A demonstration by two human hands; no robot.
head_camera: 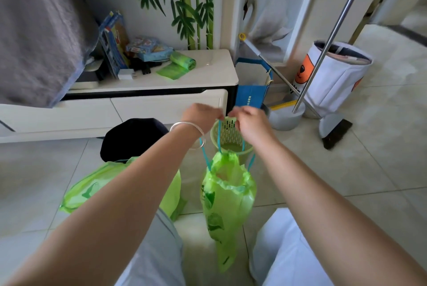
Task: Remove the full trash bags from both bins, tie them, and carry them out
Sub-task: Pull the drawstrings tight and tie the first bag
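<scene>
I can read almost nothing here. The blue paper bag point(250, 97), at about one o'clock from my hands, carries a short vertical line of pale characters on its front face, but they are too small and soft for me to make out. The blue box point(114, 42) leaning on the cabinet point(215, 71) at eleven o'clock has printed panels and a red mark, all blurred. The small packets point(147, 46) just beside it, at twelve o'clock, show colourful print that I cannot read either. The white fabric bin point(332, 73) at two o'clock bears only an orange animal face, no lettering I can see.
</scene>
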